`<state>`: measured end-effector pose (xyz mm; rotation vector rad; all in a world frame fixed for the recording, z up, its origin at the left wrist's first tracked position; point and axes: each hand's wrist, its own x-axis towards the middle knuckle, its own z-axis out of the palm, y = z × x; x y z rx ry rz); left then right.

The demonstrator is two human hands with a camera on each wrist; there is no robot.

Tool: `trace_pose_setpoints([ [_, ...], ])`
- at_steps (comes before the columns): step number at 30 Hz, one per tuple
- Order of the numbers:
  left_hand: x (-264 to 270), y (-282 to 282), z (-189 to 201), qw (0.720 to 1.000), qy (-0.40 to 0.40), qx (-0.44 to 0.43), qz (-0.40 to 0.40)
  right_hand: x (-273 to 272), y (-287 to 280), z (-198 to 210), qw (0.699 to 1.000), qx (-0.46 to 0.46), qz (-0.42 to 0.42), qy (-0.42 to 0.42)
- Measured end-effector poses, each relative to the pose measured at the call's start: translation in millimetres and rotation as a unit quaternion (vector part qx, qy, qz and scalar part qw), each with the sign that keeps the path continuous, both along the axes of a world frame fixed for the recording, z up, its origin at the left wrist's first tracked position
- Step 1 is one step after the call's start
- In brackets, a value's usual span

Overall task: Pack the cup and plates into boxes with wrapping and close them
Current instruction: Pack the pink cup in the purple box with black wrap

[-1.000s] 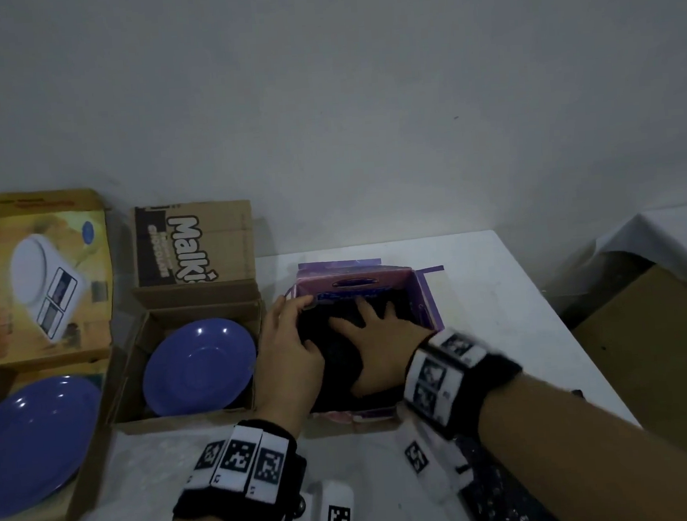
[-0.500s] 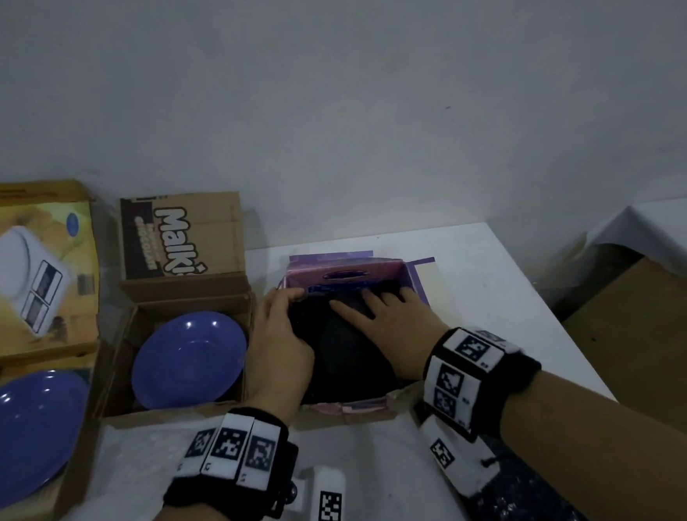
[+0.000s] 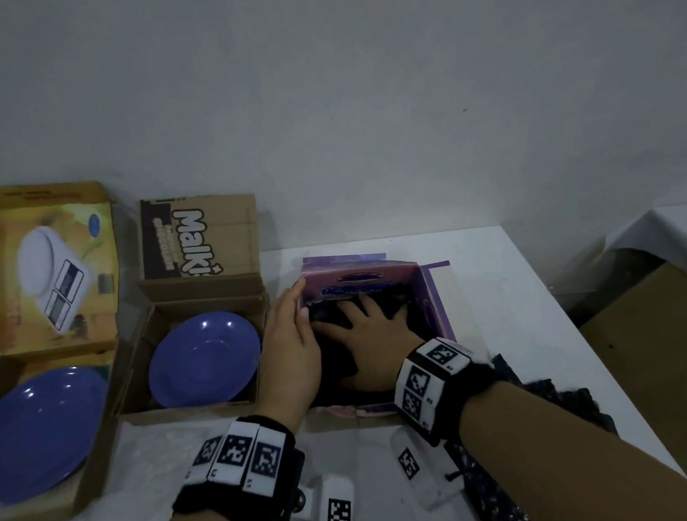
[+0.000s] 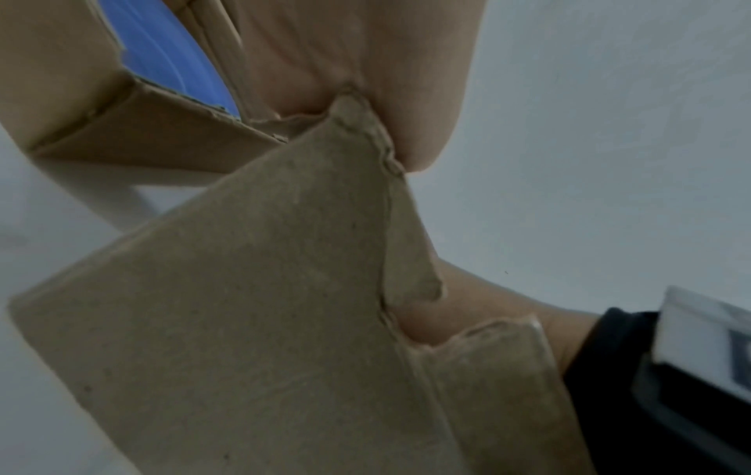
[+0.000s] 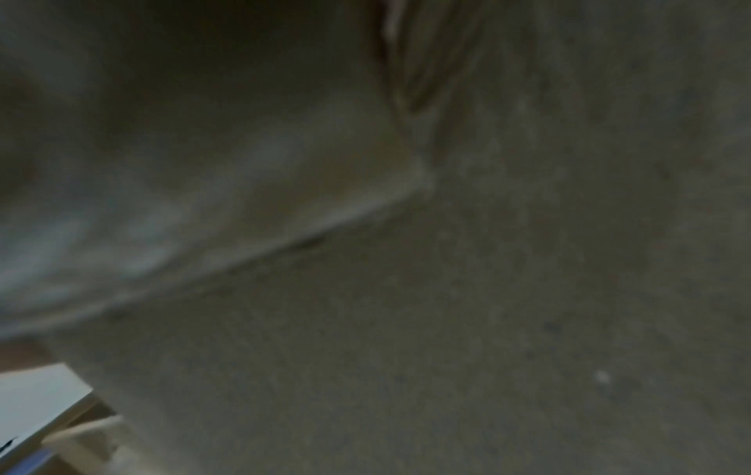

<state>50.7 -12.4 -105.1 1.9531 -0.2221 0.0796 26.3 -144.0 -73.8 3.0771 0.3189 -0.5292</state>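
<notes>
While the left hand [image 3: 290, 341] clasps the purple box [image 3: 438, 302] by its left wall, the right hand [image 3: 374, 339] presses flat, fingers spread, onto dark wrapping [image 3: 333, 367] beneath it.

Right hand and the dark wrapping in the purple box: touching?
Touching. The head view shows the right hand lying flat, fingers spread, on the dark wrapping inside the purple box, with no gap.
</notes>
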Motion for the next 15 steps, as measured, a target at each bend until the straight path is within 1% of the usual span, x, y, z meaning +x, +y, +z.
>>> trace_pose_setpoints([
  [2,0,0,0,1.0,0.002,0.001,0.003,-1,1,-2,1.0,0.005,-0.004,-0.007],
  [3,0,0,0,1.0,0.0,0.001,0.004,0,0,0,1.0,0.023,-0.009,0.006],
  [5,0,0,0,1.0,-0.012,0.004,0.003,0,-8,14,0.992,0.107,-0.042,0.054],
  [6,0,0,0,1.0,-0.02,0.009,0.003,-1,-15,23,0.982,0.172,-0.064,0.052],
  [7,0,-1,0,1.0,-0.026,0.017,0.003,-3,-24,32,0.967,0.239,-0.088,0.016],
  [8,0,-1,1,0.999,-0.028,0.024,0.005,-7,-33,41,0.949,0.288,-0.115,-0.05],
  [9,0,-1,1,0.999,-0.032,0.034,0.007,-13,-44,45,0.931,0.307,-0.146,-0.13],
  [10,-1,-2,1,0.998,-0.042,0.046,0.009,-21,-56,46,0.914,0.301,-0.181,-0.205],
  [11,-1,-2,2,0.997,-0.054,0.059,0.012,-31,-66,46,0.894,0.289,-0.224,-0.26],
  [12,-1,-2,1,0.996,-0.063,0.069,0.012,-42,-76,42,0.872,0.284,-0.275,-0.288],
  [13,-1,-2,1,0.995,-0.065,0.073,0.011,-53,-85,32,0.849,0.289,-0.33,-0.295],
  [15,1,-3,-1,0.996,-0.057,0.069,0.006,-81,-98,2,0.801,0.309,-0.431,-0.276],
])
